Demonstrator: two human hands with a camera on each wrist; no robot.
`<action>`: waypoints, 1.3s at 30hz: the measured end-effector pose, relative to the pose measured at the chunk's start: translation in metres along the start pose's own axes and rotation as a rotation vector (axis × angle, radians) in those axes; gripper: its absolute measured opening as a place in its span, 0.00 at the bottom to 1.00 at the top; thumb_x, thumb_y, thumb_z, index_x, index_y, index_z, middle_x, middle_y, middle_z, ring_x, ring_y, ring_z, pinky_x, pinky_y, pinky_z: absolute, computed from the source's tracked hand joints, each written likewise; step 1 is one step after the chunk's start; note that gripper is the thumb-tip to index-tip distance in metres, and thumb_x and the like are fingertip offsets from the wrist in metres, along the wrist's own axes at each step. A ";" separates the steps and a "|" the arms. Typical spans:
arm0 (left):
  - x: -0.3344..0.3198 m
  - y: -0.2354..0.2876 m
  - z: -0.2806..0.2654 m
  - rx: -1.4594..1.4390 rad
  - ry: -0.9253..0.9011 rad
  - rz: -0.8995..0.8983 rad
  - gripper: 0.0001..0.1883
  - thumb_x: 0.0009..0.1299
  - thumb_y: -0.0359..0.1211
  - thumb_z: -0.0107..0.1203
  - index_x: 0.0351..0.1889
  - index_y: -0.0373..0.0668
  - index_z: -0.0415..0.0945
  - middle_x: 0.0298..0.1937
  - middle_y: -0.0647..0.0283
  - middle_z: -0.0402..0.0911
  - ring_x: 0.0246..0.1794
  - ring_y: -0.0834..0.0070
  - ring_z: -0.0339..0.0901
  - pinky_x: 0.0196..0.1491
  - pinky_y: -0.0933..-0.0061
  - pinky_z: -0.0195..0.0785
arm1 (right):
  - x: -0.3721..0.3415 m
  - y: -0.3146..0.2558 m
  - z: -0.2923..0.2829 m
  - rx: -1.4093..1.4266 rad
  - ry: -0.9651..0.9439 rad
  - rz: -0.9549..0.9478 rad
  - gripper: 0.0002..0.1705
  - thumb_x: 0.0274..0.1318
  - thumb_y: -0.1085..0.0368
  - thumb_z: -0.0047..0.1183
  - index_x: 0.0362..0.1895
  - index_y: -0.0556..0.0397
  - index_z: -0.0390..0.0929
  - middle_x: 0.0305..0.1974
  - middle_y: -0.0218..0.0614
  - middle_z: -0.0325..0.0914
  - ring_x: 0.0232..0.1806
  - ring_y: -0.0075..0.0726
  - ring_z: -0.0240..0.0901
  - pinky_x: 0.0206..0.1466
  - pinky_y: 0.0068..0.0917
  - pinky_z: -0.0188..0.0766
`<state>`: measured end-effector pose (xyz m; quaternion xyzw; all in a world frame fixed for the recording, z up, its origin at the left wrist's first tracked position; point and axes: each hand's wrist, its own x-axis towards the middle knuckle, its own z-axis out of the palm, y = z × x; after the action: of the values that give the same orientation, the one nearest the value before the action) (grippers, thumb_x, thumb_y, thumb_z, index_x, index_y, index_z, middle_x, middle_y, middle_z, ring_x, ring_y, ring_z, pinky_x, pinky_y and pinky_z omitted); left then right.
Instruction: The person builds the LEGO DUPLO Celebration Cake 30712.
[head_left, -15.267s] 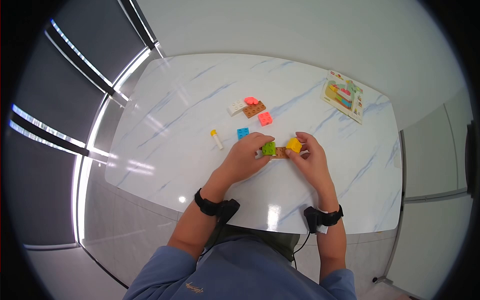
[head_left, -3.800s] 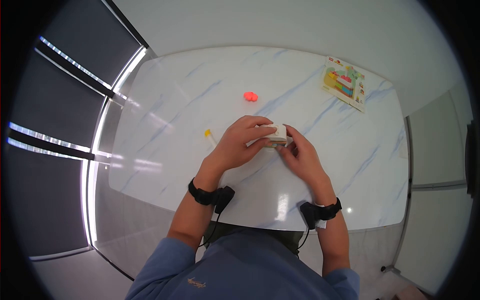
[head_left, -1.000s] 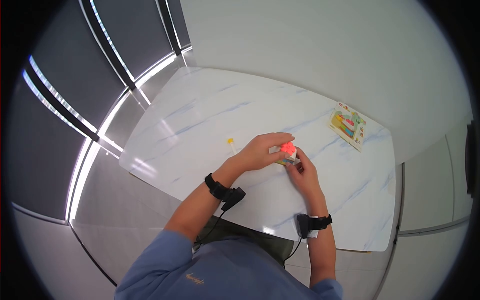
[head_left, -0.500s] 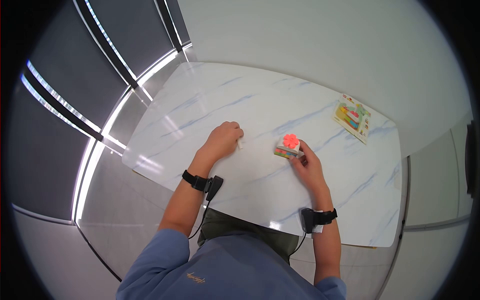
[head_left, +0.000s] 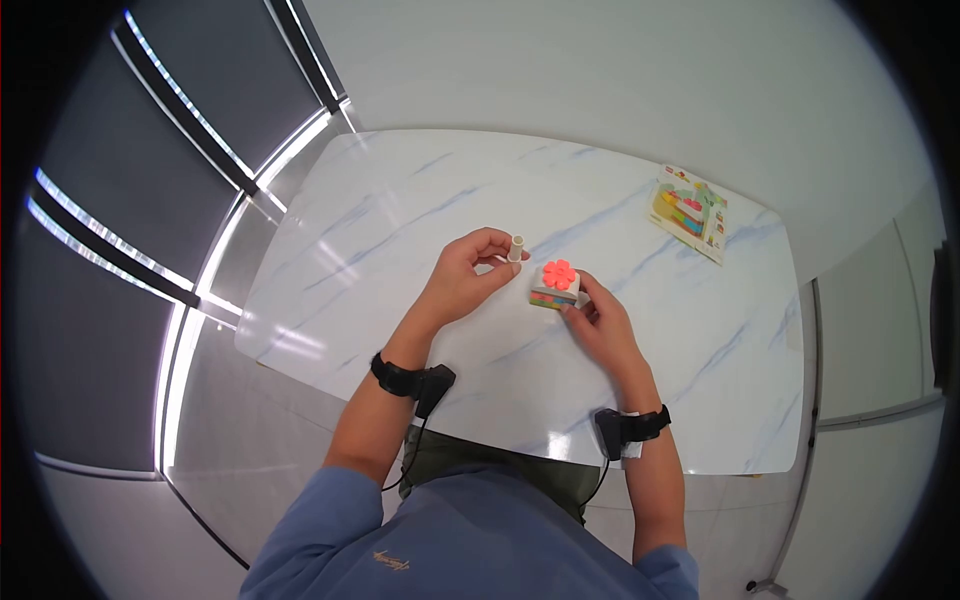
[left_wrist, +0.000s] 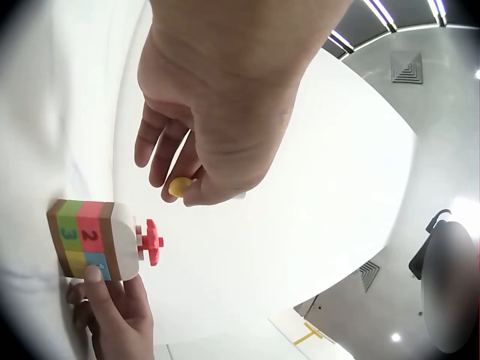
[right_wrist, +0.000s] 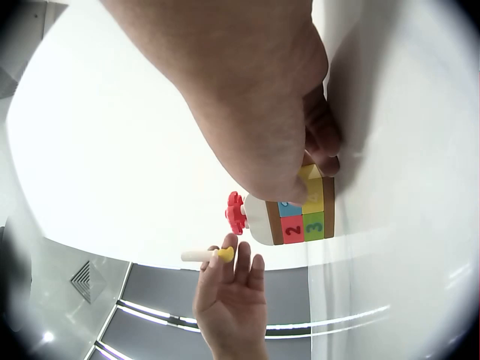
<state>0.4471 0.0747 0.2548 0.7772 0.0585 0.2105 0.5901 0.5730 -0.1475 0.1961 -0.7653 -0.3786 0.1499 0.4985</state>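
In the head view my left hand (head_left: 463,277) pinches a toy candle (head_left: 517,248) between thumb and fingers, above the table. The candle is a white stick with a yellow flame end (right_wrist: 226,255). It is held flame end down, the hollow white end up. To its right stands a small stacked brick cake (head_left: 553,299), with green, red, yellow and blue numbered bricks between brown layers, a white brick on top and a red flower piece (head_left: 559,275) above that. My right hand (head_left: 606,328) grips the cake's right side, thumb on the blue brick (left_wrist: 98,270).
A booklet (head_left: 689,213) picturing a brick cake lies at the back right of the white marbled table (head_left: 400,200). A wall rises behind the far edge. Dark window blinds (head_left: 120,200) are on the left. A camera is strapped to each wrist.
Loose bricks were joined into one stack, with the white brick, then the flower, put on top. My left hand left the stack, picked up the candle and brought it back beside the cake.
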 end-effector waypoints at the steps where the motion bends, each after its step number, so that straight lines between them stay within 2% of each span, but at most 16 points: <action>1: 0.002 0.002 0.006 -0.097 -0.022 0.011 0.11 0.73 0.29 0.62 0.51 0.36 0.79 0.51 0.61 0.89 0.51 0.79 0.84 0.54 0.72 0.76 | 0.000 0.001 0.000 0.002 -0.006 0.004 0.32 0.62 0.65 0.63 0.71 0.48 0.72 0.45 0.35 0.82 0.32 0.31 0.72 0.41 0.28 0.73; 4: 0.009 0.007 0.023 -0.225 -0.052 -0.008 0.13 0.73 0.29 0.62 0.54 0.35 0.77 0.53 0.58 0.89 0.54 0.77 0.84 0.59 0.71 0.75 | -0.001 -0.005 -0.001 0.017 -0.004 0.007 0.31 0.62 0.65 0.62 0.70 0.48 0.72 0.45 0.34 0.82 0.33 0.31 0.72 0.41 0.28 0.73; 10: 0.016 0.004 0.040 -0.118 -0.101 -0.014 0.13 0.74 0.29 0.61 0.54 0.34 0.77 0.53 0.56 0.90 0.55 0.75 0.85 0.61 0.68 0.74 | -0.002 -0.007 -0.003 0.000 -0.017 0.021 0.30 0.62 0.66 0.62 0.69 0.47 0.73 0.45 0.35 0.82 0.32 0.32 0.72 0.41 0.29 0.73; 13: 0.016 0.002 0.042 -0.088 -0.115 -0.035 0.14 0.75 0.28 0.60 0.56 0.33 0.77 0.55 0.55 0.88 0.59 0.72 0.84 0.63 0.66 0.74 | -0.003 -0.009 -0.003 0.006 -0.009 0.017 0.30 0.63 0.65 0.62 0.69 0.47 0.73 0.45 0.35 0.81 0.32 0.32 0.72 0.41 0.29 0.72; 16: 0.017 0.001 0.043 -0.127 -0.113 -0.045 0.14 0.75 0.29 0.61 0.56 0.33 0.77 0.55 0.56 0.88 0.59 0.71 0.84 0.63 0.67 0.75 | -0.003 -0.011 -0.005 0.005 -0.023 0.021 0.30 0.63 0.65 0.62 0.69 0.47 0.73 0.44 0.36 0.81 0.33 0.33 0.72 0.41 0.30 0.72; 19: 0.018 -0.002 0.044 -0.078 -0.092 0.007 0.14 0.73 0.29 0.61 0.55 0.34 0.79 0.51 0.57 0.91 0.52 0.76 0.85 0.58 0.71 0.76 | -0.002 -0.005 -0.003 -0.016 -0.008 -0.009 0.31 0.63 0.66 0.63 0.71 0.46 0.73 0.42 0.31 0.82 0.31 0.25 0.72 0.39 0.26 0.73; 22: 0.016 0.002 0.044 -0.043 -0.103 0.001 0.14 0.73 0.28 0.60 0.55 0.34 0.80 0.51 0.57 0.91 0.52 0.76 0.85 0.58 0.71 0.76 | -0.002 -0.008 -0.003 -0.014 -0.009 0.002 0.31 0.63 0.67 0.62 0.71 0.46 0.73 0.43 0.32 0.82 0.32 0.25 0.72 0.40 0.26 0.73; 25: 0.014 0.009 0.042 -0.012 -0.103 -0.016 0.13 0.75 0.29 0.62 0.54 0.33 0.81 0.53 0.57 0.89 0.58 0.71 0.84 0.63 0.67 0.75 | -0.002 -0.008 -0.004 0.013 -0.019 0.010 0.30 0.63 0.65 0.62 0.69 0.46 0.73 0.44 0.37 0.81 0.33 0.33 0.73 0.41 0.30 0.73; 31: 0.013 0.004 0.043 -0.007 -0.094 0.042 0.13 0.74 0.28 0.62 0.54 0.35 0.81 0.52 0.58 0.90 0.55 0.75 0.84 0.62 0.69 0.75 | -0.002 -0.006 -0.002 0.007 -0.016 0.012 0.30 0.63 0.65 0.62 0.69 0.45 0.73 0.44 0.37 0.80 0.33 0.33 0.73 0.41 0.30 0.73; 39: 0.011 0.005 0.044 -0.073 -0.095 -0.024 0.12 0.74 0.26 0.61 0.53 0.35 0.81 0.54 0.58 0.89 0.55 0.75 0.84 0.60 0.70 0.76 | -0.001 -0.008 -0.003 0.002 -0.020 0.013 0.30 0.63 0.65 0.62 0.69 0.45 0.73 0.43 0.35 0.81 0.33 0.33 0.73 0.41 0.30 0.73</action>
<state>0.4742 0.0377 0.2526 0.7634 0.0320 0.1681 0.6228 0.5707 -0.1489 0.2043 -0.7658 -0.3784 0.1614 0.4942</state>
